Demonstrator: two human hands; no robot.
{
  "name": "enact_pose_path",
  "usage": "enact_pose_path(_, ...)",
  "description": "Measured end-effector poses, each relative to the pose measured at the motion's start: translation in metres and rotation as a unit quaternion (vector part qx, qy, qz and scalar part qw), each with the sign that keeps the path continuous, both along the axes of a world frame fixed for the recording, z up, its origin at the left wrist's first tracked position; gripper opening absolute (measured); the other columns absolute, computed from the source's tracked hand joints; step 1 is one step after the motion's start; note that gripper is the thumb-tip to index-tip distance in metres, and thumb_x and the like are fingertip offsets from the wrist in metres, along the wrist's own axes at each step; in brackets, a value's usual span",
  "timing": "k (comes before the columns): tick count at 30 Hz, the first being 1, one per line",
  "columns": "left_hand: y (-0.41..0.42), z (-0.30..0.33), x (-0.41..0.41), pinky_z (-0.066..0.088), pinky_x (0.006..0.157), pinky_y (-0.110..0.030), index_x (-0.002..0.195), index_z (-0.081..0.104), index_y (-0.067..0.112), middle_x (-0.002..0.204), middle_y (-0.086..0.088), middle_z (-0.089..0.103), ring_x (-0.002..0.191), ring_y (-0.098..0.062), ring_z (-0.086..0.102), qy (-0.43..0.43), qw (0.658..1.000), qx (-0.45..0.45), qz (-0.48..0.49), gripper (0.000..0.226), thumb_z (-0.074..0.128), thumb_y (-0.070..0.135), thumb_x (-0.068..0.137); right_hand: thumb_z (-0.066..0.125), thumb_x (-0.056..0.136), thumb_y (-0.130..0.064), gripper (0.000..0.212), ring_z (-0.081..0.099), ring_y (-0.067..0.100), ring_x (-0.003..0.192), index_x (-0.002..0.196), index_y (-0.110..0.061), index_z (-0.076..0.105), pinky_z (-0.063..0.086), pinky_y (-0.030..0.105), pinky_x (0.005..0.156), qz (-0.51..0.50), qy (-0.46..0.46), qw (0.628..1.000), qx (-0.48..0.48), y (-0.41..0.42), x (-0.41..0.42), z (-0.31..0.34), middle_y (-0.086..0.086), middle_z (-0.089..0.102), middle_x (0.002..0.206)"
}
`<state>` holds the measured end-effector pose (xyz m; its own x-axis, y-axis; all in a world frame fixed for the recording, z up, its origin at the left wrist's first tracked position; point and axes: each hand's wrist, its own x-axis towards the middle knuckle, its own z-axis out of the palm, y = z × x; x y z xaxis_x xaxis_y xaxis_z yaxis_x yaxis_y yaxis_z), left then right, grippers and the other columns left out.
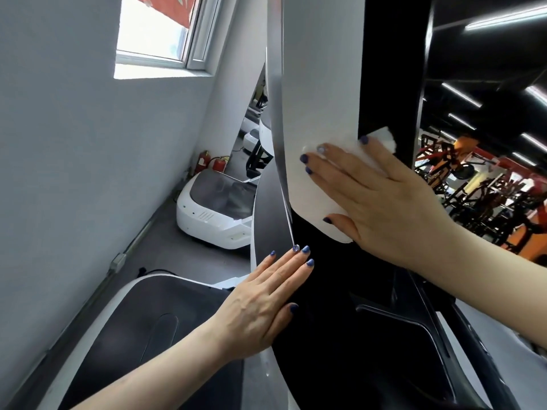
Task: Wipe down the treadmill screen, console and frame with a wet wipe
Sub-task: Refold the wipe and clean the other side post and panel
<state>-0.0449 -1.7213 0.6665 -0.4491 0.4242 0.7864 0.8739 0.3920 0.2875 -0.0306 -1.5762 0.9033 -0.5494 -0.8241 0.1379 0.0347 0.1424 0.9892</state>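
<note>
My right hand (381, 199) lies flat with straight fingers on the white side panel (319, 84) of the treadmill console upright and presses a white wet wipe (384, 136) against it. Most of the wipe is hidden under the fingers; one end sticks out past them over the black screen edge (390, 69). My left hand (266, 303) rests with straight fingers on the black lower part of the frame (325, 335), its fingertips at the thin silver trim (279, 119).
A grey wall and a window (154, 31) are on the left. Another white treadmill (216, 208) stands on the floor beyond, with red fire extinguishers (211, 162) by the wall. Orange and black gym machines (488, 196) fill the right background.
</note>
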Motion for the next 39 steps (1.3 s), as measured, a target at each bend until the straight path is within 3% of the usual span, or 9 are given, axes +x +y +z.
enact_pose_path(8, 0.002, -0.002, -0.001, 0.014, 0.125, -0.044, 0.157, 0.024, 0.005, 0.167, -0.009, 0.018, 0.155, -0.025, 0.016, 0.000, 1.000, 0.010, 0.000, 0.057, 0.023, 0.034, 0.108, 0.013, 0.105, -0.047, 0.068, 0.010, 0.029, 0.154, 0.159, -0.005, 0.011, -0.005, 0.051, 0.122, 0.001, 0.006, 1.000, -0.019, -0.030, -0.020, 0.000, 0.011, 0.009, 0.168)
enact_pose_path(13, 0.003, -0.007, 0.000, 0.014, 0.125, -0.043, 0.158, 0.018, 0.004, 0.166, -0.013, 0.018, 0.154, -0.027, 0.016, 0.005, 1.000, 0.023, 0.000, 0.058, 0.020, 0.035, 0.109, 0.006, 0.100, -0.045, 0.071, 0.019, 0.027, 0.153, 0.158, -0.005, 0.014, 0.002, 0.047, 0.123, -0.011, -0.007, 1.000, 0.020, -0.039, -0.036, -0.019, 0.009, 0.020, 0.166)
enact_pose_path(18, 0.002, -0.013, 0.000, 0.015, 0.125, -0.044, 0.158, 0.017, 0.004, 0.167, -0.013, 0.017, 0.154, -0.027, 0.016, 0.009, 1.000, 0.023, 0.004, 0.058, 0.021, 0.035, 0.109, 0.019, 0.107, -0.045, 0.066, 0.015, 0.026, 0.154, 0.159, -0.005, 0.013, -0.002, 0.047, 0.124, -0.014, -0.023, 0.999, 0.024, -0.009, -0.011, -0.014, 0.010, 0.013, 0.167)
enact_pose_path(24, 0.001, -0.015, -0.001, 0.014, 0.125, -0.044, 0.157, 0.016, 0.003, 0.167, -0.015, 0.015, 0.155, -0.027, 0.015, 0.006, 1.000, 0.023, -0.005, 0.058, 0.023, 0.034, 0.109, 0.016, 0.107, -0.044, 0.066, 0.010, 0.027, 0.154, 0.160, -0.006, 0.009, 0.001, 0.047, 0.125, -0.018, -0.031, 0.999, -0.031, 0.009, 0.007, -0.016, 0.010, 0.006, 0.168)
enact_pose_path(32, 0.000, -0.024, 0.003, 0.016, 0.124, -0.043, 0.157, 0.015, 0.000, 0.166, -0.017, 0.016, 0.155, -0.026, 0.015, 0.005, 1.000, 0.017, 0.014, 0.059, 0.022, 0.034, 0.109, 0.016, 0.102, -0.050, 0.072, 0.010, 0.028, 0.154, 0.160, -0.006, 0.008, 0.001, 0.045, 0.125, -0.049, -0.036, 0.998, 0.024, -0.030, -0.026, -0.041, 0.011, 0.007, 0.168)
enact_pose_path(39, -0.003, -0.028, 0.008, 0.016, 0.124, -0.042, 0.156, 0.014, 0.001, 0.165, -0.016, 0.015, 0.155, -0.024, 0.013, -0.005, 1.000, 0.012, 0.010, 0.058, 0.022, 0.034, 0.109, 0.014, 0.104, -0.034, 0.063, 0.008, 0.024, 0.155, 0.159, -0.005, 0.006, -0.003, 0.044, 0.125, -0.056, -0.048, 0.996, 0.046, 0.003, -0.004, -0.032, 0.010, 0.006, 0.168)
